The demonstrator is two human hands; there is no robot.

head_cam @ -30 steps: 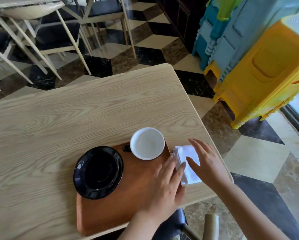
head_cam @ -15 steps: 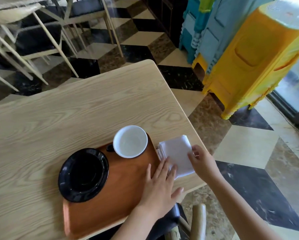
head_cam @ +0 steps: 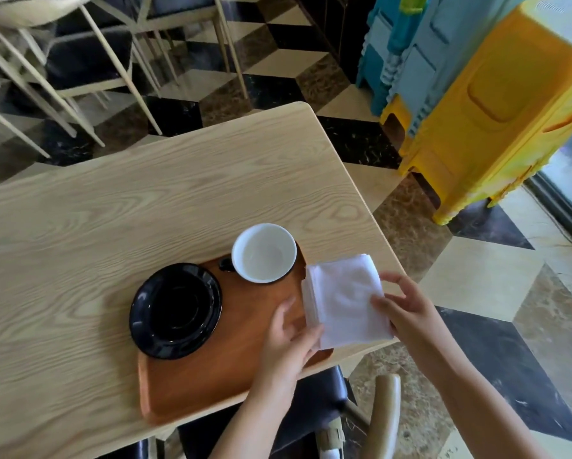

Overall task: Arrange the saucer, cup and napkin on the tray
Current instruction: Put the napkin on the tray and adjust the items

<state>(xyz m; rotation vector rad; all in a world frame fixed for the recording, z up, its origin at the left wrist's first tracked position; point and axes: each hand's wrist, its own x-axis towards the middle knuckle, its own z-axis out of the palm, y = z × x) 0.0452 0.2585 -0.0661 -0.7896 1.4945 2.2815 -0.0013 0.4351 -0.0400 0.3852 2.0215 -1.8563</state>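
Note:
A brown wooden tray (head_cam: 212, 372) lies on the light wood table near its front edge. A black saucer (head_cam: 176, 315) rests on the tray's left end. A cup (head_cam: 263, 252), white inside with a dark handle, stands at the tray's far right corner. A folded white napkin (head_cam: 342, 298) lies over the tray's right edge, partly on the table. My right hand (head_cam: 407, 309) pinches the napkin's right side. My left hand (head_cam: 291, 339) touches the napkin's lower left corner, fingers over the tray.
The table (head_cam: 112, 207) ends just right of the napkin, with patterned floor beyond. Stacked yellow and blue plastic stools (head_cam: 496, 104) stand at the right. Chairs (head_cam: 89, 61) stand behind the table. A chair back (head_cam: 389, 415) shows below the front edge.
The napkin has shifted left, from the table beside the tray to overlapping the tray's right edge, with both hands on it. The right hand now holds its right side.

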